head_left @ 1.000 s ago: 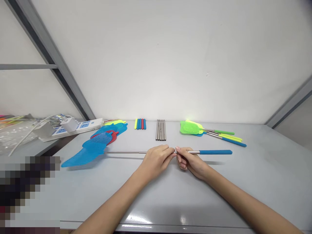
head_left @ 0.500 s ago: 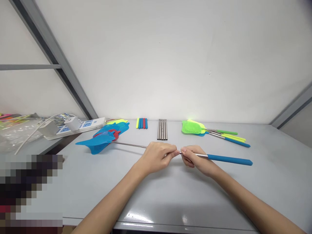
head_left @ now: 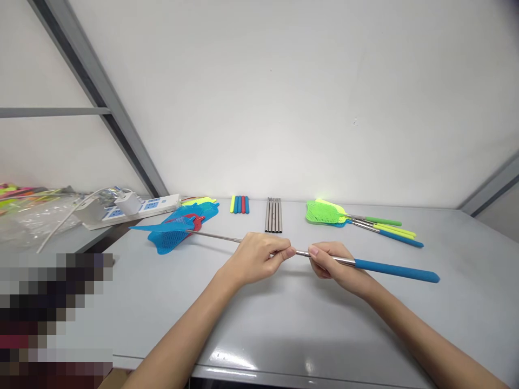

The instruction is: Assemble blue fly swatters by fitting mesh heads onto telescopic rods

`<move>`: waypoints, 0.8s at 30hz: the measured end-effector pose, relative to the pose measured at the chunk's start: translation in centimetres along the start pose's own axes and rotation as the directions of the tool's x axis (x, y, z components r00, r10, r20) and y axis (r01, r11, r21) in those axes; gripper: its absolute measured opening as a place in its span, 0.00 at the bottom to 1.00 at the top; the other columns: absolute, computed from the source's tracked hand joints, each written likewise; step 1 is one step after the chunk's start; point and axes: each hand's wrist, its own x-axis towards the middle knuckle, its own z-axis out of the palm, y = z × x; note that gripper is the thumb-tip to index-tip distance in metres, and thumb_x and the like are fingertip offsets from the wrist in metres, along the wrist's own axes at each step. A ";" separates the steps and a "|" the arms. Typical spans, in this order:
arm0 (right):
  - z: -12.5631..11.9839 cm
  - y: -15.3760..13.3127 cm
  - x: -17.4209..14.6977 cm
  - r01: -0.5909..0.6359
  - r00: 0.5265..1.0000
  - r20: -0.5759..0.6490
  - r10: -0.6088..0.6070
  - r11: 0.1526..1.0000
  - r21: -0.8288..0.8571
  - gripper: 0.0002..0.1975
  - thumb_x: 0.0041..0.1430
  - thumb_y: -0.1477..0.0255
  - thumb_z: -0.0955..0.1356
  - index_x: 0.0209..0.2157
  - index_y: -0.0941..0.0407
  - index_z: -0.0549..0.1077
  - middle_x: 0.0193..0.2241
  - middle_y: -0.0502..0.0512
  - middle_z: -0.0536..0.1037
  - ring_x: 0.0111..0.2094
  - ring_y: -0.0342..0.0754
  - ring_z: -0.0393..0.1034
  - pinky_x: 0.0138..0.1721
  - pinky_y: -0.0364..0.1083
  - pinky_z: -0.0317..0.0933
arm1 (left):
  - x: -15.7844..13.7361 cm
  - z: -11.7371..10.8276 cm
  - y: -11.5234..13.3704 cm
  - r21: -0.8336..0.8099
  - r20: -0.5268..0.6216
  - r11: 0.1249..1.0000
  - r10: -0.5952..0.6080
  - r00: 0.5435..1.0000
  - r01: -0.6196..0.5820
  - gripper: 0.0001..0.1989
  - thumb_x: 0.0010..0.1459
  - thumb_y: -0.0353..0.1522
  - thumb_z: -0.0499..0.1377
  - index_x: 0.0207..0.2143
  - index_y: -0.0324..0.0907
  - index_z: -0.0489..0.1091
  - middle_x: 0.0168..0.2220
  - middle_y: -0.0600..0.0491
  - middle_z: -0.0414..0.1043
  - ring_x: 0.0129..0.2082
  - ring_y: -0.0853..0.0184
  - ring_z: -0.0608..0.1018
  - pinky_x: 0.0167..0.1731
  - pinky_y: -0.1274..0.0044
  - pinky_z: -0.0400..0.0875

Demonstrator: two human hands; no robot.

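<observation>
Between my two hands runs a fly swatter with a telescopic metal rod, its blue handle (head_left: 397,270) out to the right and its blue head (head_left: 166,237) to the left. My left hand (head_left: 261,256) is closed on the thinner part of the rod. My right hand (head_left: 332,265) pinches the rod just left of the handle, and a short stretch of metal shows between the hands. Loose swatter heads lie under and behind the blue one: a red head (head_left: 197,222), other blue heads (head_left: 208,209) and a yellow head (head_left: 200,201).
At the back lie several coloured handle sleeves (head_left: 240,204) and several metal tubes (head_left: 273,215). Swatters with handles, topped by a green head (head_left: 324,212), rest at the right. A power strip (head_left: 162,204) with plugs and clear plastic bags (head_left: 36,219) are at the left.
My right hand has moved slightly right with the blue handle, widening the stretch of rod between my hands. The camera view has shifted a little. Both hands keep their hold.
</observation>
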 end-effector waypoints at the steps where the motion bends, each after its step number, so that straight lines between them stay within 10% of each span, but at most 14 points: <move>1: 0.1 0.0 0.0 -0.001 1.000 -0.004 0.001 1.000 0.016 0.22 0.58 0.63 0.56 0.13 0.57 0.54 0.12 0.47 0.56 0.17 0.38 0.49 0.20 0.41 0.45 | -0.1 0.0 0.0 0.012 -0.005 1.000 0.003 1.000 -0.003 0.19 0.60 0.36 0.42 0.18 0.39 0.56 0.16 0.59 0.56 0.18 0.76 0.58 0.19 0.81 0.47; 12: 2.6 0.9 0.1 -0.133 0.986 0.006 0.167 0.765 0.630 0.21 0.55 0.63 0.60 0.14 0.57 0.54 0.11 0.43 0.48 0.12 0.35 0.44 0.17 0.41 0.36 | -0.7 1.3 0.3 0.190 -0.164 0.982 0.030 0.986 0.001 0.18 0.57 0.43 0.46 0.23 0.41 0.63 0.18 0.58 0.63 0.20 0.74 0.65 0.20 0.80 0.49; 24: 2.8 0.8 0.1 -0.211 0.963 0.005 0.271 0.737 0.642 0.21 0.52 0.66 0.60 0.10 0.59 0.57 0.09 0.44 0.49 0.12 0.36 0.47 0.16 0.40 0.37 | -0.5 3.4 1.6 0.240 -0.112 0.971 0.034 0.993 -0.007 0.08 0.59 0.29 0.45 0.30 0.42 0.62 0.24 0.56 0.63 0.25 0.71 0.65 0.23 0.78 0.54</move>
